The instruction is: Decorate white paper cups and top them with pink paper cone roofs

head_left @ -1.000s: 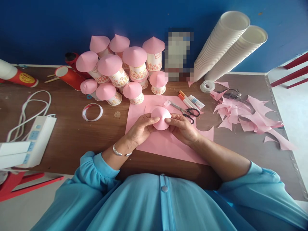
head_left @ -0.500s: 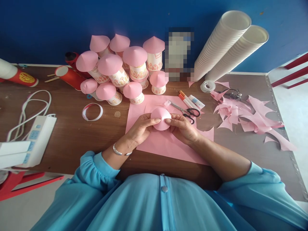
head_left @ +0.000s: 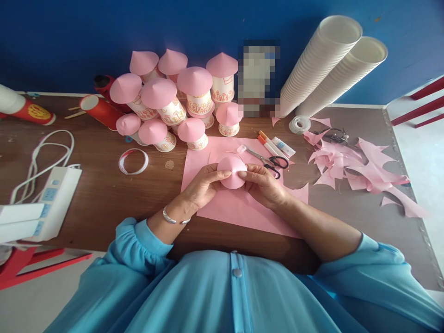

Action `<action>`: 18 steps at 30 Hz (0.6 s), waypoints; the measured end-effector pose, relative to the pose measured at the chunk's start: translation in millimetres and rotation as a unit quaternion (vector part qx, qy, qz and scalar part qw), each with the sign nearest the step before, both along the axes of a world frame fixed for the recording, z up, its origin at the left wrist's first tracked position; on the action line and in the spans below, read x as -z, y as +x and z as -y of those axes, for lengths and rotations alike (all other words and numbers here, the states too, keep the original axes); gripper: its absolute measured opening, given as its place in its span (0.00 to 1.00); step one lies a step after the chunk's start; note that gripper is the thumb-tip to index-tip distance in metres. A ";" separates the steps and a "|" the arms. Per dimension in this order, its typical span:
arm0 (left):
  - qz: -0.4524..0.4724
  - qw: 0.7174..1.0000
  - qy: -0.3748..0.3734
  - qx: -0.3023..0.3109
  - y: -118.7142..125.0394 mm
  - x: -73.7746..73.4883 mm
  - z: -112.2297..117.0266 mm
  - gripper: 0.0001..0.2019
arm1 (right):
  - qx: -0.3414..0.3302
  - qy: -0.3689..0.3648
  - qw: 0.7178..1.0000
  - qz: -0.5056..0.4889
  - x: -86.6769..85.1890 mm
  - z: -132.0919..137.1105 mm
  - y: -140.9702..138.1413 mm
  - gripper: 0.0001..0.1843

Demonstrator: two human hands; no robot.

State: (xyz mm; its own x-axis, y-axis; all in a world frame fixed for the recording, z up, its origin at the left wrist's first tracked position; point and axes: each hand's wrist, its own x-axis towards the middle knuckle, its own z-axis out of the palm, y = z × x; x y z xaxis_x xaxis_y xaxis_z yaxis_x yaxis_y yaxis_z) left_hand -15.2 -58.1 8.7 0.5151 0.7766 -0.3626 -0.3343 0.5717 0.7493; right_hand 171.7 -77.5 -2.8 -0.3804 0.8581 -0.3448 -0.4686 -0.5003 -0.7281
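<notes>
A small pink paper cone (head_left: 231, 169) is pinched between both my hands above a pink paper sheet (head_left: 239, 203) on the brown table. My left hand (head_left: 204, 184) grips its left side, thumb on top and fingers curled under. From the right, my right hand (head_left: 262, 182) holds the other side in the same way. Scissors (head_left: 268, 160) lie just beyond my right hand. A cluster of paper cups topped with pink cones (head_left: 176, 99) stands behind.
Two long stacks of white paper cups (head_left: 326, 64) lean at the back right. Pink paper scraps (head_left: 357, 169), a tape roll (head_left: 300, 124) and glue sticks (head_left: 268, 144) lie right. A power strip with cable (head_left: 52, 194), a paper ring (head_left: 133, 161) and red tubes (head_left: 99, 111) are left.
</notes>
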 end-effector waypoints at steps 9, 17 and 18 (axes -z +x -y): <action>-0.002 1.000 0.025 -0.018 1.6 -1.0 1.2 0.16 | 0.041 -0.002 0.999 -0.001 -3.3 -0.1 -2.5 0.15; -0.024 0.998 0.063 -0.015 0.9 -3.7 2.2 0.15 | 0.043 -0.002 0.999 0.014 -3.8 -0.1 -1.3 0.15; -0.025 0.997 0.065 -0.014 0.6 -3.6 2.1 0.15 | 0.042 -0.002 0.999 0.016 -3.5 -0.2 -1.0 0.15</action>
